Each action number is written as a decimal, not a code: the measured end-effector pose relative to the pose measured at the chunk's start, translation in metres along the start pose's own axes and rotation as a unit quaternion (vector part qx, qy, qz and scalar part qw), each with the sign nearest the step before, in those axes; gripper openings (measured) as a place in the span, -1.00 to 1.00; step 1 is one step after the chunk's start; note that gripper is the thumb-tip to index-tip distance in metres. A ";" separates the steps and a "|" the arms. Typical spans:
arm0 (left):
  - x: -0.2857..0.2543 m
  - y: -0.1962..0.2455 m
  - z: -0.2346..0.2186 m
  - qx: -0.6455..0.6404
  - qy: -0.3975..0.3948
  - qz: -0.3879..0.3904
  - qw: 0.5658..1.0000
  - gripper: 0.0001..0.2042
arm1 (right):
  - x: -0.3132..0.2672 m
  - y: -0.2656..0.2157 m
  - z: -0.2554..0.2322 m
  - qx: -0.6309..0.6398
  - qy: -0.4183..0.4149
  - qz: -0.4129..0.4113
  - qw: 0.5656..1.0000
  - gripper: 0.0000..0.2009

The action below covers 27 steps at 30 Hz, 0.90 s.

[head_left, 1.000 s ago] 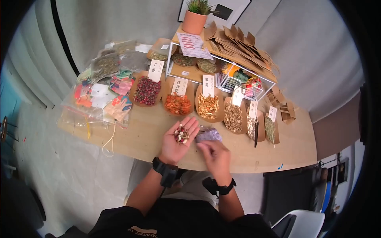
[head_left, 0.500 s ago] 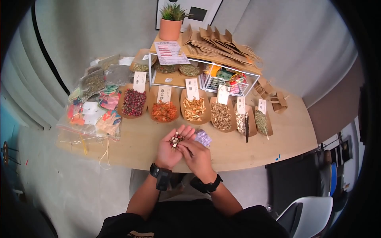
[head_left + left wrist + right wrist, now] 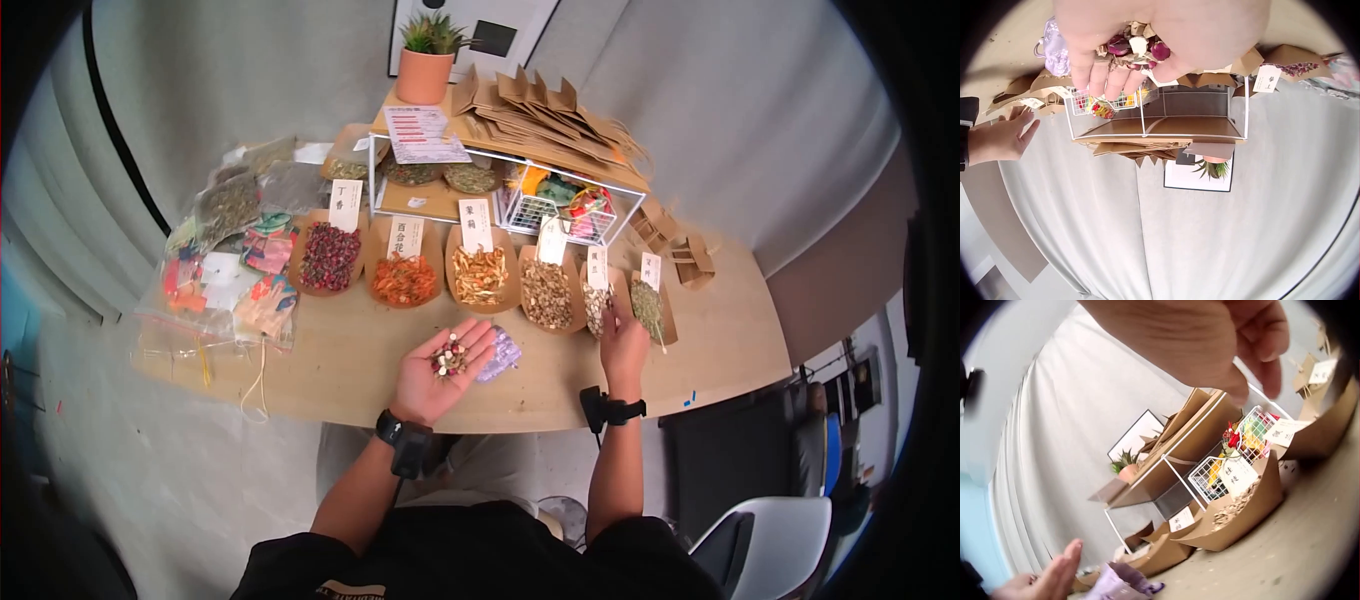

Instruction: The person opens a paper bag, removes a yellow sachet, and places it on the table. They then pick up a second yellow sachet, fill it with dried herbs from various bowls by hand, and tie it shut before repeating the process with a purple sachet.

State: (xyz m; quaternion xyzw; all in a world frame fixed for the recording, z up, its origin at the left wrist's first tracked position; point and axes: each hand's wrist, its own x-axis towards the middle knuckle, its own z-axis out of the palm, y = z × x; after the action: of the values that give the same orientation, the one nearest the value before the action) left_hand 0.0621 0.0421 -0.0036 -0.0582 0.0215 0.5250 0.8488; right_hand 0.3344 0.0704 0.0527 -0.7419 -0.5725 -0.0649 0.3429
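Palm up, the left hand (image 3: 430, 385) lies flat with its fingers extended and bears a small heap of dried petals and pale pieces (image 3: 449, 358); the left wrist view shows the heap (image 3: 1138, 47) close up. The right hand (image 3: 624, 352) is over the near end of the tray of pale pieces (image 3: 595, 318), second from the right. In the right wrist view its fingers (image 3: 1263, 337) are slightly bent, with nothing visible between them. A lilac pouch (image 3: 500, 356) lies beside the left fingers.
Labelled paper trays hold red buds (image 3: 330, 258), orange petals (image 3: 404, 281), yellow pieces (image 3: 480, 276), brown bits (image 3: 546, 296) and green herbs (image 3: 647, 308). Behind them stands a shelf with paper bags (image 3: 550, 115) and a potted plant (image 3: 424, 75). Plastic packets (image 3: 228, 205) lie at the left.
The right hand has left the left palm and moved right to the tray of pale pieces. The left hand stays palm up with its heap, which the right fingers no longer touch.
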 end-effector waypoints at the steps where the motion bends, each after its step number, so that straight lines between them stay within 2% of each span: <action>1: 0.001 0.000 -0.001 0.004 -0.011 0.002 1.000 -0.56 | 0.001 -0.004 -0.003 -0.073 -0.022 -0.012 0.997 -0.85; 4: 0.003 -0.001 -0.004 0.011 -0.030 0.009 0.999 -0.54 | -0.030 -0.039 -0.001 0.111 -0.033 -0.067 0.991 -0.84; 5: 0.003 -0.001 -0.004 0.010 -0.028 0.011 0.999 -0.53 | -0.044 -0.050 0.006 0.191 -0.064 -0.115 0.973 -0.84; 6: 0.003 -0.001 -0.004 0.010 -0.026 0.012 1.000 -0.52 | -0.062 -0.073 0.006 0.255 -0.124 -0.098 0.954 -0.88; 7: 0.003 -0.002 -0.005 0.023 -0.029 0.016 0.999 -0.52 | -0.073 -0.091 0.003 0.243 -0.183 -0.142 0.942 -0.88; 8: 0.004 -0.002 -0.006 0.036 -0.034 0.018 0.999 -0.51 | -0.080 -0.108 0.003 0.273 -0.195 -0.195 0.922 -0.86; 12: 0.002 -0.001 -0.006 0.033 -0.057 -0.001 0.998 -0.50 | -0.091 -0.131 0.016 0.214 -0.181 -0.176 0.944 -0.81; 18: 0.001 -0.003 -0.006 0.089 -0.053 -0.001 0.995 -0.52 | -0.087 -0.130 0.023 0.182 -0.187 -0.232 0.937 -0.84; 24: 0.004 0.001 -0.015 0.036 -0.069 0.027 0.997 -0.53 | -0.086 -0.129 0.033 0.205 -0.177 -0.229 0.935 -0.88; 27: 0.003 0.004 -0.015 -0.009 -0.080 0.023 0.997 -0.54 | -0.087 -0.129 0.037 0.315 -0.248 -0.096 0.911 -0.87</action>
State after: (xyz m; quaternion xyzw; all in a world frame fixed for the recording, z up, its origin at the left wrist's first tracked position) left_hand 0.0599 0.0444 -0.0188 -0.0233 -0.0494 0.5479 0.8348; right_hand 0.1785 0.0358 0.0379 -0.5291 -0.6982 0.2719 0.3982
